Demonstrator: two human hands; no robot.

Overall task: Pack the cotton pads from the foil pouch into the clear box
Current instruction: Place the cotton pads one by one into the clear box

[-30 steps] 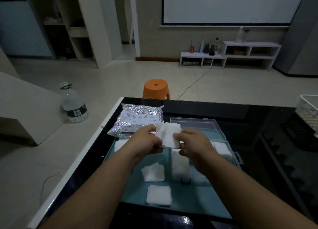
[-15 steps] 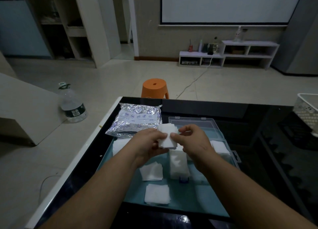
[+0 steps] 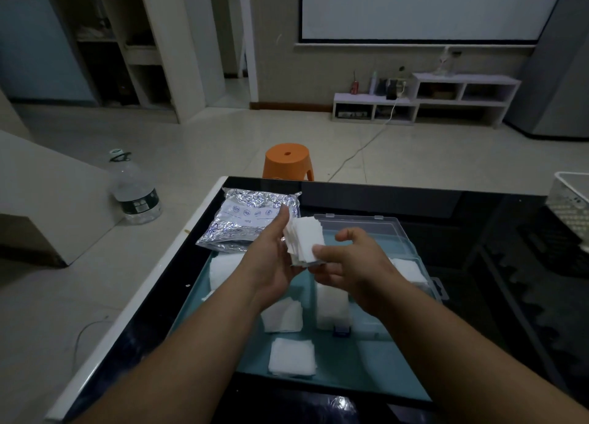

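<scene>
And there's the change: a second ago both hands clamped the stack of cotton pads (image 3: 305,240) from either side, and now we've let the left hand (image 3: 271,261) spread out, thumb lifted straight up and clear, the stack leaning on its palm. The right hand (image 3: 357,267) pinches the stack's near corner under the thumb, index finger raised off it. We read that as the squaring-up finished and the stack passing to the right hand for the drop.

The stack hangs in the air at centre, above the teal mat (image 3: 344,360). The clear box (image 3: 376,232) lies open from 1 to 4 o'clock of it, lid thrown back, with pads already standing in the compartments under our right wrist. The foil pouch (image 3: 242,222) sits at 10 o'clock.

Three loose piles wait on the mat, two at 6 o'clock (image 3: 282,315) (image 3: 291,356) and one at 8 o'clock (image 3: 223,269). In the way? Only our own right forearm, crossing over the box. An orange stool (image 3: 287,160) stands beyond the table at 12.
</scene>
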